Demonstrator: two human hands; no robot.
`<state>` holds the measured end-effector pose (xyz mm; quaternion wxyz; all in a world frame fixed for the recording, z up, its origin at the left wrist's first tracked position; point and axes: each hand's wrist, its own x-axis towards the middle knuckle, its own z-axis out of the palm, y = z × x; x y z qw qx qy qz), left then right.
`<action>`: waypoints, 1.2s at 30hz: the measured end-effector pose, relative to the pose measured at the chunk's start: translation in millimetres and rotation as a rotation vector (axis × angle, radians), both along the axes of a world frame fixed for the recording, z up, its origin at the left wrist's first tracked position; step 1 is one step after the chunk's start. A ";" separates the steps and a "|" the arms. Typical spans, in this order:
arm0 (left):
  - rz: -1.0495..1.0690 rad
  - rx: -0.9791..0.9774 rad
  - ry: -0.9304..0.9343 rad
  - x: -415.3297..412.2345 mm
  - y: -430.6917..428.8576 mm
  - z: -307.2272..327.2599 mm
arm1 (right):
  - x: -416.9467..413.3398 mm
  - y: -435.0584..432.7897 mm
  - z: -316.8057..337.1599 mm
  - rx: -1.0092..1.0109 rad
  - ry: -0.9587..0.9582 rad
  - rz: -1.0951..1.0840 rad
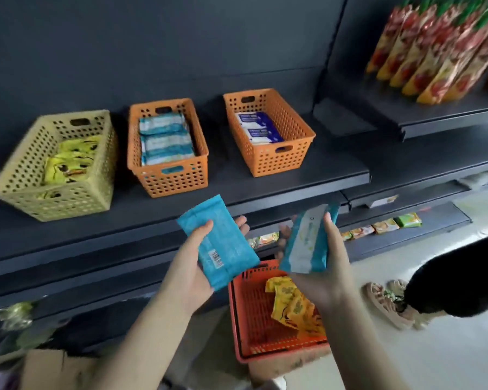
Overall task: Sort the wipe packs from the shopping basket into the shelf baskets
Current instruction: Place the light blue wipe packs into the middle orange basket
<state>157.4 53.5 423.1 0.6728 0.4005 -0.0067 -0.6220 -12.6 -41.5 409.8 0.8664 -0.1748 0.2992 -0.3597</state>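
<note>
Left hand (189, 267) grips blue wipe pack (223, 237)

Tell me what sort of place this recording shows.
Probably a small shop aisle, or a mock-up of one: dark metal shelving stocked with rows of snack pouches, perforated shelf baskets holding wipe packs, and an orange shopping basket on the floor.

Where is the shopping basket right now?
In the head view, the orange-red shopping basket sits low, right of centre, below the right hand and its blue pack, with yellow wipe packs inside.
</note>
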 end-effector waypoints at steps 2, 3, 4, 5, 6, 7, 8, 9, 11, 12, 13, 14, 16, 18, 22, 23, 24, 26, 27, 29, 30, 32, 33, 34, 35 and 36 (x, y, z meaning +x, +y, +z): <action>0.020 -0.006 -0.003 26.3 16.7 9.7 | 26.3 14.3 8.5 -0.028 0.055 0.041; 0.028 0.008 0.006 41.3 25.9 12.8 | 40.3 22.2 12.1 -0.046 0.081 0.056; 0.027 0.037 0.024 57.6 35.6 15.1 | 56.0 31.1 15.7 -0.052 0.101 0.066; 0.016 0.069 0.045 74.1 45.6 17.4 | 70.8 40.7 19.7 -0.046 0.109 0.067; 0.003 0.098 0.050 91.1 56.3 19.4 | 85.2 49.6 22.6 -0.033 0.110 0.061; -0.014 0.116 0.046 108.3 67.1 21.7 | 99.2 58.0 25.4 -0.026 0.112 0.058; -0.030 0.125 0.030 125.2 77.0 22.7 | 112.5 65.6 28.0 -0.030 0.133 0.063; -0.043 0.129 0.011 140.2 84.9 23.8 | 124.7 72.5 29.5 -0.044 0.174 0.069; -0.049 0.152 -0.047 168.5 96.5 23.6 | 149.8 85.4 33.7 -0.104 0.272 0.083; -0.039 0.180 -0.082 181.0 99.8 23.0 | 162.4 91.2 36.2 -0.149 0.297 0.094; -0.024 0.212 -0.124 191.1 102.4 24.1 | 173.2 95.7 38.2 -0.194 0.310 0.099; 0.000 0.234 -0.174 200.2 105.4 25.5 | 182.7 99.5 40.0 -0.229 0.317 0.097; 0.047 0.241 -0.261 216.2 111.9 29.9 | 197.0 104.5 43.8 -0.280 0.319 0.082; 0.105 0.189 -0.269 229.3 116.9 35.8 | 207.0 105.7 47.8 -0.338 0.305 0.076; 0.189 0.095 -0.236 254.5 109.8 43.7 | 224.8 97.0 55.3 -0.455 0.366 -0.001; 0.203 0.074 -0.213 260.0 106.1 45.2 | 229.4 92.3 56.8 -0.481 0.405 -0.033; 0.212 0.061 -0.189 265.7 102.1 45.6 | 234.0 86.5 58.5 -0.503 0.450 -0.064; 0.229 0.042 -0.147 275.9 93.0 48.2 | 241.7 70.7 60.1 -0.537 0.517 -0.120; 0.238 0.033 -0.132 280.9 87.9 49.4 | 245.6 61.3 59.8 -0.546 0.533 -0.140; 0.241 0.022 -0.109 290.8 74.9 50.2 | 253.7 41.0 57.8 -0.556 0.542 -0.168; 0.240 0.021 -0.093 295.7 67.0 50.5 | 258.2 29.4 55.6 -0.559 0.546 -0.184; 0.262 0.012 -0.069 305.7 48.5 51.5 | 267.0 5.1 50.3 -0.570 0.557 -0.208; 0.277 0.000 -0.062 310.4 38.1 52.2 | 271.7 -7.3 47.9 -0.576 0.560 -0.214; 0.292 -0.013 -0.060 315.0 26.6 52.3 | 276.7 -20.0 44.8 -0.582 0.564 -0.218; 0.308 -0.028 -0.056 319.3 14.9 52.1 | 281.6 -33.3 42.2 -0.586 0.570 -0.217; 0.324 -0.037 -0.050 323.3 2.6 51.5 | 286.5 -47.2 40.6 -0.584 0.582 -0.213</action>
